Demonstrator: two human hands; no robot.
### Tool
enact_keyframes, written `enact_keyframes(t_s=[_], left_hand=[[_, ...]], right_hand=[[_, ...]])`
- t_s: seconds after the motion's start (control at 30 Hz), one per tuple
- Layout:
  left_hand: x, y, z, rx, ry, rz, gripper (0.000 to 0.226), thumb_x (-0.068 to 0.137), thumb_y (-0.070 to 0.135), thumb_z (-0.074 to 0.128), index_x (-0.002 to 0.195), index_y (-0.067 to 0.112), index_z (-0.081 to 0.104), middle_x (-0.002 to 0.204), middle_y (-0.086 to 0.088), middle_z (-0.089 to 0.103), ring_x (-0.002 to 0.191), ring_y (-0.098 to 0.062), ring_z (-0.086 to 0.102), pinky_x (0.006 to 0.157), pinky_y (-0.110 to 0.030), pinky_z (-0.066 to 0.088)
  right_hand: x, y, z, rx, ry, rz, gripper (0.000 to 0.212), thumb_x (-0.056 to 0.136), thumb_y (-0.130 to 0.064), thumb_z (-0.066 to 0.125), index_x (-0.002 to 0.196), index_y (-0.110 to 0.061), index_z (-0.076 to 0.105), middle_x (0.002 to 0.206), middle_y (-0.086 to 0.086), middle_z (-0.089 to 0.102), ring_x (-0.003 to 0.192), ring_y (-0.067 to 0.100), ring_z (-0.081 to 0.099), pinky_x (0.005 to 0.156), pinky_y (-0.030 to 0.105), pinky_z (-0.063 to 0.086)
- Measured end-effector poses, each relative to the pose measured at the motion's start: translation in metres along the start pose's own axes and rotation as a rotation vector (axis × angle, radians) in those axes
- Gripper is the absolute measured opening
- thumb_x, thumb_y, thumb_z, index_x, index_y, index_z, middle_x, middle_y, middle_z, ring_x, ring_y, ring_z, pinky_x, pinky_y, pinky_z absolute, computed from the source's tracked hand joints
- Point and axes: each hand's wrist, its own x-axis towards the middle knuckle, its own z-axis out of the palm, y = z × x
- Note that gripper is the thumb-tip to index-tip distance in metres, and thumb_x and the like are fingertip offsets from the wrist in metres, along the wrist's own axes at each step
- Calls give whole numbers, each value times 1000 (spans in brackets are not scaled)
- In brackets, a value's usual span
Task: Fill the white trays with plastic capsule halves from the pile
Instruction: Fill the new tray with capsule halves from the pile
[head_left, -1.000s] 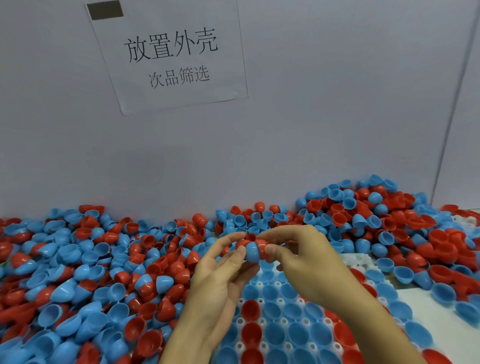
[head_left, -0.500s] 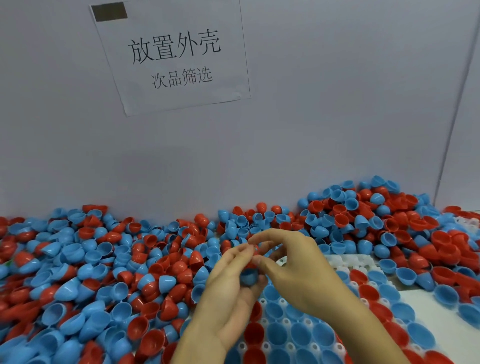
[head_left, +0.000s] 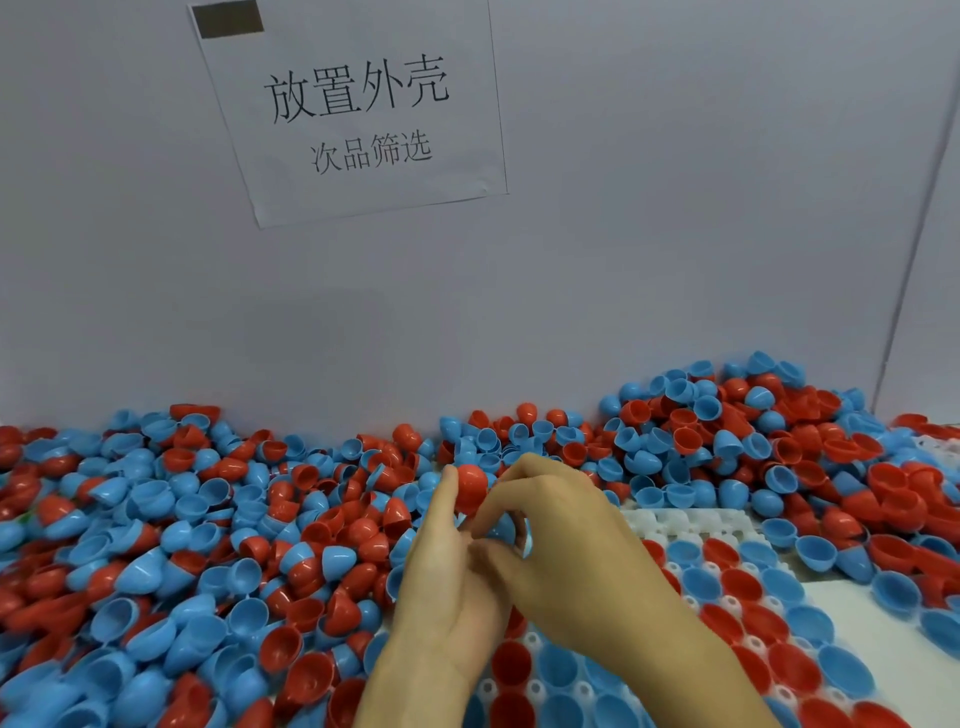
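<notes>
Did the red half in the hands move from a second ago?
Cannot tell. The camera shifted too, but the red half now pokes up above the fingers, apart from the blue half; before, they were joined.

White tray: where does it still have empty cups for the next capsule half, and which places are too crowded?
On the white tray, bare cups remain along the far edge, bordered by the pile behind and filled rows in front. A bare white patch lies right of the tray. Left of the hands is crowded.

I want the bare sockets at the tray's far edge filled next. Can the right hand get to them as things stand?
Probably yes: the empty sockets lie uncovered just beyond the right hand, nothing between, but it grips a blue half.
</notes>
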Motion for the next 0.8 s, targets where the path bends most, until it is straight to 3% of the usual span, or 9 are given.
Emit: enact_keyframes(t_s=[0.07, 0.13, 0.23, 0.33, 0.43, 0.5, 0.57, 0.63, 0.8], left_hand=[[4, 2, -4, -11, 12, 28, 63, 100, 49, 50, 129, -7, 58, 126, -27, 66, 119, -36, 65, 112, -47, 42], [8, 4, -6, -38, 85, 116, 50, 100, 40, 55, 130, 0, 59, 130, -25, 64, 122, -35, 63, 112, -48, 43], [10, 6, -5, -49, 133, 195, 33, 98, 31, 60, 110, 1, 64, 117, -18, 67, 104, -27, 68, 94, -39, 54], [11, 5, -6, -59, 120, 190, 29, 96, 30, 63, 111, 6, 61, 102, -15, 66, 81, -22, 70, 74, -32, 54], [11, 4, -8, -56, 104, 183, 31, 95, 30, 64, 113, 5, 62, 103, -16, 65, 81, -23, 70, 75, -32, 55], [11, 4, -9, -44, 99, 194, 29, 94, 30, 65, 109, 5, 62, 100, -15, 66, 79, -23, 70, 75, -33, 56], [10, 4, -9, -48, 98, 204, 26, 95, 28, 64, 108, 6, 62, 98, -16, 66, 74, -22, 72, 74, -33, 55], [10, 4, -9, -53, 91, 205, 24, 96, 27, 63, 107, 5, 62, 99, -17, 65, 70, -22, 73, 75, -34, 55], [10, 3, -10, -38, 77, 185, 23, 92, 24, 67, 100, 3, 64, 99, -18, 67, 73, -23, 73, 75, -34, 56]], right_hand=[[2, 1, -9, 105, 26, 32, 5, 86, -40, 73, 85, -41, 68, 98, -24, 52, 95, -7, 48, 86, 12, 41], [2, 6, -19, 220, 76, 63, 13, 81, -41, 76, 73, -43, 65, 90, -21, 56, 89, -7, 51, 76, 10, 42], [3, 11, -34, 403, 149, 92, 11, 77, -42, 77, 70, -36, 71, 71, -16, 58, 66, 1, 52, 63, 16, 44], [1, 14, -45, 606, 155, 99, 12, 80, -25, 77, 71, -30, 70, 56, -9, 43, 52, 5, 41, 55, 17, 42], [0, 14, -50, 694, 136, 90, 26, 80, -14, 76, 86, -38, 69, 57, -6, 38, 52, 5, 39, 57, 16, 45], [-1, 13, -51, 751, 122, 84, 48, 79, -9, 76, 106, -47, 64, 58, -8, 47, 56, 5, 49, 69, 17, 52], [0, 14, -50, 771, 111, 90, 73, 80, -7, 74, 130, -54, 49, 78, -12, 71, 83, -1, 67, 82, 17, 53], [0, 15, -48, 701, 98, 110, 88, 81, -11, 75, 139, -61, 32, 108, -24, 72, 111, -8, 61, 88, 18, 45], [0, 20, -45, 624, 169, 160, 73, 84, -14, 73, 132, -60, 43, 110, -27, 71, 98, 2, 69, 78, 18, 53]])
